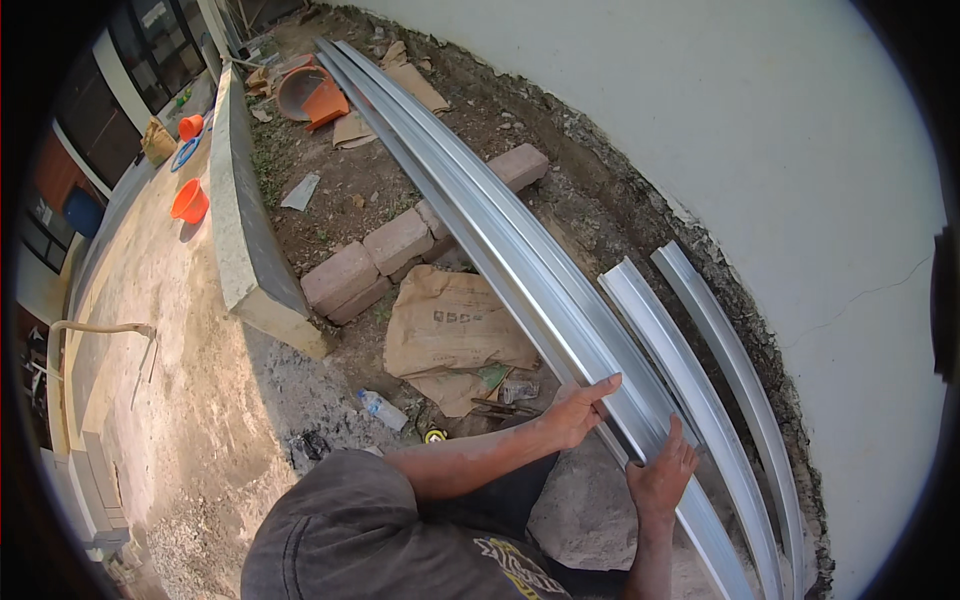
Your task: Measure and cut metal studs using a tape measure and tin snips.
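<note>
Gripping the near edge of the long silver metal channels (pixel 560 310), the left hand (pixel 578 415) has its thumb laid over the top, while the right hand (pixel 662 477), just beside it and nearer the body, is closed across them with thumb and fingers on opposite sides. The channels run slantwise from the far rubble down past the person's right side, over a row of pinkish blocks (pixel 398 242). Two shorter channels (pixel 688 390) lie to their right, toward the white wall (pixel 800 200); a brown paper sack (pixel 455 325) lies to their left, near a plastic bottle (pixel 382 410)
</note>
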Tool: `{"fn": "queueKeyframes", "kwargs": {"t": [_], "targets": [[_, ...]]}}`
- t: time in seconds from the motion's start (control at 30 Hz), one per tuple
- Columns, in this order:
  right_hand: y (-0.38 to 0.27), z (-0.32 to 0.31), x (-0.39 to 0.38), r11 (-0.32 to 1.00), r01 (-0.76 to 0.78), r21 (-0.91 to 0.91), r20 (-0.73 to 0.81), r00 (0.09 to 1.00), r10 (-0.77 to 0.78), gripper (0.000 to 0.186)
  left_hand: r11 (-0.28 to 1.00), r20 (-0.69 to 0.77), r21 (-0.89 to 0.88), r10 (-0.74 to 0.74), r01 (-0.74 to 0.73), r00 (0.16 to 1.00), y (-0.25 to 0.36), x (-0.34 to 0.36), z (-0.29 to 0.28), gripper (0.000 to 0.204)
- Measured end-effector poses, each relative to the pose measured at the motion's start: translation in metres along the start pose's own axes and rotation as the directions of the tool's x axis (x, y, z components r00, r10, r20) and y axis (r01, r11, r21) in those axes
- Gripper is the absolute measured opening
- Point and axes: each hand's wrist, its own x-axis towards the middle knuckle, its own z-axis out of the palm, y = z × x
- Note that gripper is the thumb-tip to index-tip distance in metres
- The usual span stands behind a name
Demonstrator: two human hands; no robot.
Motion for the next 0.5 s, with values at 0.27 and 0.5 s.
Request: {"fn": "queueKeyframes", "kwargs": {"t": [0.27,0.5], "targets": [[0.092,-0.087,-0.105,0.926,-0.018,-0.378,0.295,0.945,0.139,0.133,0.998,-0.167,-0.056,-0.046,0.037,0.985,0.027,0.041,-0.067,0.034],[0.233,-0.123,-0.242,0.850,-0.226,-0.476,0.296,0.869,0.397,0.119,0.990,-0.183,-0.089,0.095,-0.113,0.979,0.099,0.060,-0.076,0.036]]}}
